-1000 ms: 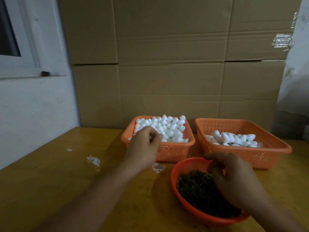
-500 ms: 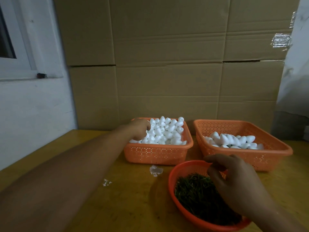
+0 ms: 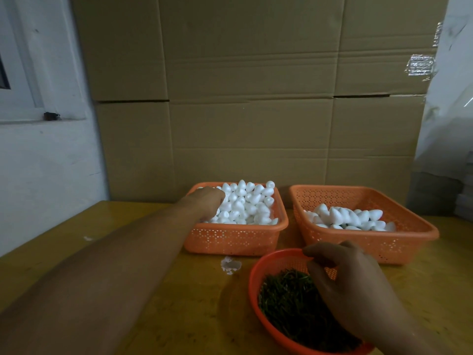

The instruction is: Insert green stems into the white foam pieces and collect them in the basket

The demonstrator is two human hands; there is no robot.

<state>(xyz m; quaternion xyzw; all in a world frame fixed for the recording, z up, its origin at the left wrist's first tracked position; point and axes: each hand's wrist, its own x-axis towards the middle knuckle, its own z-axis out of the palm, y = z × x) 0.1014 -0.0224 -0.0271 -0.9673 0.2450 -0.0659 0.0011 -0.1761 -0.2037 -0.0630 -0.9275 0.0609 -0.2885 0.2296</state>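
Observation:
My left hand [image 3: 207, 199] reaches into the left orange basket [image 3: 235, 238], which is heaped with white foam pieces [image 3: 252, 204]. Its curled fingers are dug into the pile, so their tips are hidden. My right hand [image 3: 343, 283] hovers over the round orange basket [image 3: 256, 285] of green stems [image 3: 286, 298], near me. Its thumb and forefinger are pinched together just above the stems, as if on a thin stem that is hard to make out. The right orange basket [image 3: 371, 245] holds a smaller layer of white foam pieces [image 3: 348, 217].
All three baskets stand on a yellow wooden table [image 3: 179, 290]. A white foam scrap [image 3: 230, 265] lies in front of the left basket. Stacked cardboard boxes [image 3: 250, 98] wall off the back. A white wall with a window frame [image 3: 33, 73] is at the left.
My left hand moved forward from the basket's front rim into the foam pile and now stays there. My right hand has kept its place over the stems.

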